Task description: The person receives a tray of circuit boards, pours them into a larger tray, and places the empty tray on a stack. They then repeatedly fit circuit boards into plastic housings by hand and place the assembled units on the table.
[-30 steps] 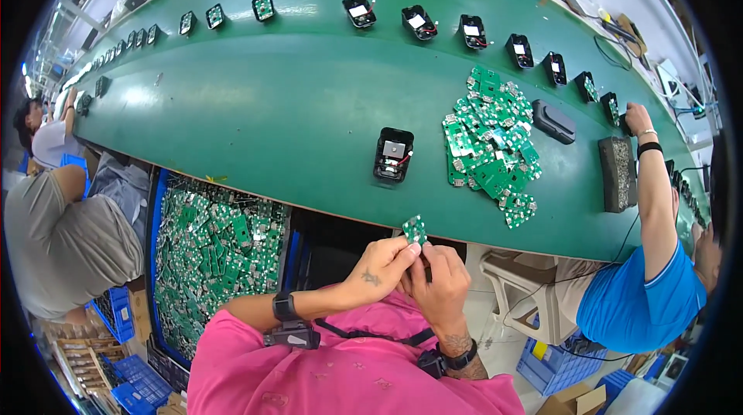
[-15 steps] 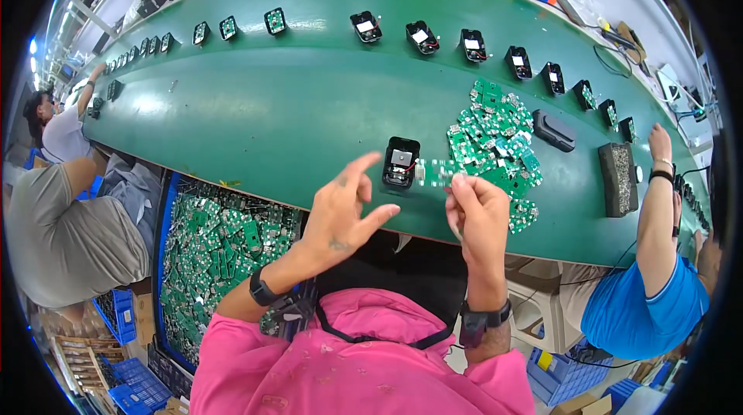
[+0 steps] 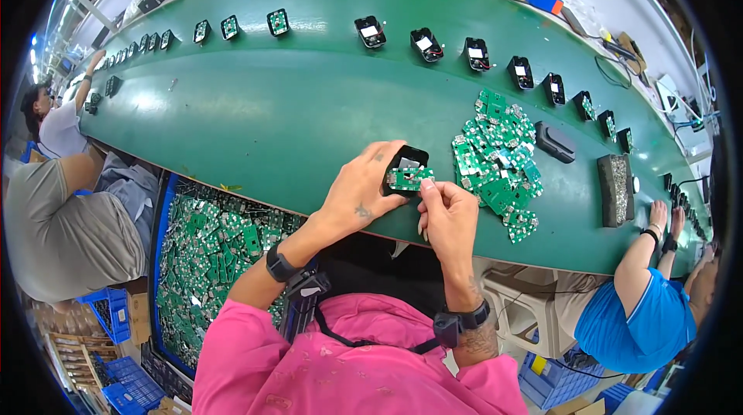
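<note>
I held the black housing (image 3: 416,153) with my left hand (image 3: 357,187), its fingers curled round the far left side of the housing and the thumb at the near left corner. My right hand (image 3: 449,218) pinched the right end of a green circuit board (image 3: 405,178) between thumb and fingertip, 1 board only. The board lay crosswise over the near part of the housing's open mouth, parts facing up, so it sat directly ahead of my right fingertips and just beside my left thumb. Whether the housing rested on the bench (image 3: 325,113) or was a little raised, I couldn't tell.

As I judged it, good work here meant keeping the housing steady with 1 hand, gripping the board lightly by its rim, off the soldered parts, and lining up its ends with the walls before any pressing. Whatever lay beneath the board was hidden, so a trapped wire was worth checking for. The pile of loose boards (image 3: 499,163) lay to the right of the housing, and 5 housings with white patches (image 3: 477,54) stood beyond it.
</note>
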A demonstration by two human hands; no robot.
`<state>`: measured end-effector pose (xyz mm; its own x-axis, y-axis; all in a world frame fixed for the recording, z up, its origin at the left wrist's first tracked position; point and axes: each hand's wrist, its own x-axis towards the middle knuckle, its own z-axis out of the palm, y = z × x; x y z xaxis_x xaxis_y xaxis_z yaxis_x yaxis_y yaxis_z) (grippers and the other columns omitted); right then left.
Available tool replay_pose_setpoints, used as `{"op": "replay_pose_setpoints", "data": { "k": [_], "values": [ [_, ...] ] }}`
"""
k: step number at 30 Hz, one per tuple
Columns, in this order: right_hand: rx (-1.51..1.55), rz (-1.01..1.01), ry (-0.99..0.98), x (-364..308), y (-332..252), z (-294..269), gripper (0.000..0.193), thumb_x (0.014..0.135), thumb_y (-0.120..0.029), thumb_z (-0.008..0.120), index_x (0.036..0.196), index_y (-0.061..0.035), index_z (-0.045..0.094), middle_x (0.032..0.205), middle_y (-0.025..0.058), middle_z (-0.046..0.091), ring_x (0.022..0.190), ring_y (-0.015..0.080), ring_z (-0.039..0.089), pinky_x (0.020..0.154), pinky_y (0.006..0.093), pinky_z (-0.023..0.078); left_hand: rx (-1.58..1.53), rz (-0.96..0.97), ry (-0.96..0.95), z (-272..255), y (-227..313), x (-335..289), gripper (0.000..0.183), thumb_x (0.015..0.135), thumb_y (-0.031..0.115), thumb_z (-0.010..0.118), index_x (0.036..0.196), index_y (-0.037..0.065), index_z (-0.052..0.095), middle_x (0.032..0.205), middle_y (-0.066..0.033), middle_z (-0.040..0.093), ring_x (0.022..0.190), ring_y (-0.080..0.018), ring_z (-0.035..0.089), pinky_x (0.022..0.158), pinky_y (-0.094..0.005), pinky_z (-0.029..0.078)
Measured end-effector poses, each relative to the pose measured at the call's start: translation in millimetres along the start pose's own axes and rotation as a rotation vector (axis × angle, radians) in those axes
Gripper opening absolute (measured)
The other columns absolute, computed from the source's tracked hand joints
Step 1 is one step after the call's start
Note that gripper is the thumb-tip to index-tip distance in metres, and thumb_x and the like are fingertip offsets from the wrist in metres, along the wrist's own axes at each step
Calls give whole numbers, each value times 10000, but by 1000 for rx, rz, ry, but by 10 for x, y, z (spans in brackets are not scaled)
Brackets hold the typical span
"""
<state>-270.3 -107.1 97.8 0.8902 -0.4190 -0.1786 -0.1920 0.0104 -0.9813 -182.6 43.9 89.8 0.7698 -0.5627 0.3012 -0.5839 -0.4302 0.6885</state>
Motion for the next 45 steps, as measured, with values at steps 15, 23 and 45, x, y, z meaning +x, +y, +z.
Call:
{"op": "replay_pose_setpoints", "data": {
  "k": [15, 23, 45],
  "values": [
    [-398, -510, 189, -144, -93, 10, 176, 926, -131, 697, 882, 38, 685, 689, 55, 595, 558, 85, 505, 492, 274, 378, -985, -297, -170, -60, 206, -109, 513, 926, -8, 585, 1408, 53, 421, 1302, -158, 536, 1095, -182, 613, 829, -302, 601],
    [-404, -729, 246, -193, -254, 121, 139, 833, -34, 757, 943, 15, 687, 795, 83, 607, 601, 149, 556, 529, 285, 432, -447, 3, 63, 33, 388, -209, 461, 893, -16, 585, 1343, 44, 508, 1079, -200, 646, 866, -206, 692, 713, -337, 556],
    [-487, -1005, 107, -535, -534, -1, 52, 901, -9, 676, 951, -14, 661, 874, 126, 653, 754, 265, 629, 654, 341, 504, -748, -123, 219, -239, 831, -403, 573, 913, -30, 613, 1463, 34, 463, 1244, -154, 625, 865, -110, 655, 702, -267, 576]
  ]
}}
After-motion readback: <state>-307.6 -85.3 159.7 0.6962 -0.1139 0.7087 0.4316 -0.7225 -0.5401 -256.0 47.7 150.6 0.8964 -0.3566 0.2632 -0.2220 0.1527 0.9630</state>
